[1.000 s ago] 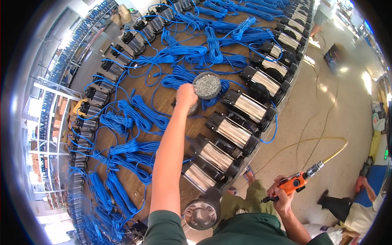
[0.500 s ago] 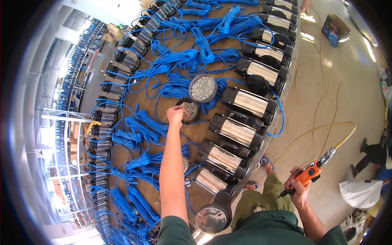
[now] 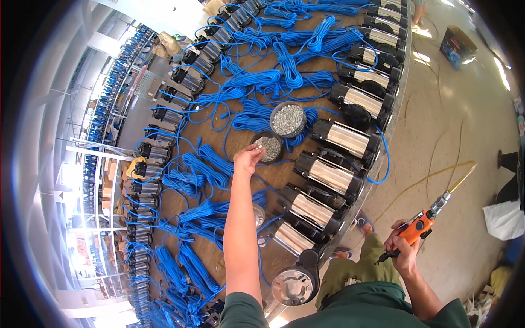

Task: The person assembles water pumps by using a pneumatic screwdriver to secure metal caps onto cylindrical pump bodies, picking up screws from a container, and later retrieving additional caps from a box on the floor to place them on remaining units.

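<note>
My left hand (image 3: 248,158) is closed in a pinch at the near left rim of a dark bowl (image 3: 281,154). Small silvery screws (image 3: 269,147) fill this bowl, and a bit of the same silvery metal shows at my fingertips. Just beyond stands a grey bucket (image 3: 273,121) heaped with similar small metal pieces (image 3: 289,118). Off to the right, my right hand (image 3: 403,252) grips an orange pneumatic screwdriver (image 3: 414,230). Its bit points toward my body, and a yellow air hose (image 3: 466,174) leaves its far end.
Cylindrical metal motors (image 3: 331,174) with black ends line the bench's right edge; more motors (image 3: 167,116) line its left. Coiled blue cables (image 3: 202,218) cover much of the brown bench top (image 3: 240,145). A motor end (image 3: 292,285) stands close to me. On the floor are a cardboard box (image 3: 458,46) and white sack (image 3: 504,220).
My left hand has drawn back slightly from the screws to the bowl's rim, fingers pinched. The right hand keeps its grip on the screwdriver. The whole view has shifted a little.
</note>
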Motion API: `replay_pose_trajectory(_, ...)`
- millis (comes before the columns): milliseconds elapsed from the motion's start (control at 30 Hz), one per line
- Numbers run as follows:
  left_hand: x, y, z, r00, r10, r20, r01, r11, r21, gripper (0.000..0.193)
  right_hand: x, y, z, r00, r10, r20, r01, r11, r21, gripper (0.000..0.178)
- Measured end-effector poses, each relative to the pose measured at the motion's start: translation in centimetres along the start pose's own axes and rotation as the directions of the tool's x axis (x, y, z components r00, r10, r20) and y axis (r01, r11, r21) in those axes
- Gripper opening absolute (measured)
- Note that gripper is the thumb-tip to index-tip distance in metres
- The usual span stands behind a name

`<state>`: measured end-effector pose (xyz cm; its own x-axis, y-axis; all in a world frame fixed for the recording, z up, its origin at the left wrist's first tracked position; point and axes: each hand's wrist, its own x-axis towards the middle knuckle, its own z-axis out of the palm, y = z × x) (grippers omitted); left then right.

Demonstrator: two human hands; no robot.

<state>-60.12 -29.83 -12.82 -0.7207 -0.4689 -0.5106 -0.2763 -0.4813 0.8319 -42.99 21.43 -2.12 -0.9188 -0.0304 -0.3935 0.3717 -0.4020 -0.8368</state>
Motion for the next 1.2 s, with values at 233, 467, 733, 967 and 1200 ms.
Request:
replay_pose_trajectory(233, -0.9, 0.5, 0.4, 0.998, 0.012, -0.057, -0.015, 0.999, -0.052, 0.011, -0.8, -0.2, 0.5, 0.999, 0.001, 0.046, -0.001, 1.000, -0.011, 0.034)
replay_pose_trajectory(467, -9.4, 3.0, -0.2, 0.980, -0.099, 0.174, 0.151, 0.936, -0.317, 0.014, -0.9, -2.6, 3.6, 0.977, -0.128, 0.172, 0.100, 0.982, 0.160, 0.037)
replay_pose_trajectory(733, -35.7, 4.1, 3.2, 0.976, -0.087, 0.197, 0.161, 0.904, -0.396, 0.015, -3.7, -7.8, 16.9, 0.689, -0.582, 0.431, 0.293, 0.768, 0.569, 0.035)
replay_pose_trajectory(967, -45.6, 0.7, 2.2, 0.988, 0.053, 0.147, 0.029, 0.862, -0.505, 0.023, -7.3, -6.1, 20.3, 0.596, -0.522, 0.610, 0.033, 0.775, 0.631, 0.032)
replay_pose_trajectory(1200, -47.4, -1.0, 1.2, 0.989, 0.081, 0.122, -0.011, 0.871, -0.492, 0.022, -8.0, -4.5, 20.8, 0.525, -0.548, 0.651, 0.085, 0.795, 0.601, 0.029)
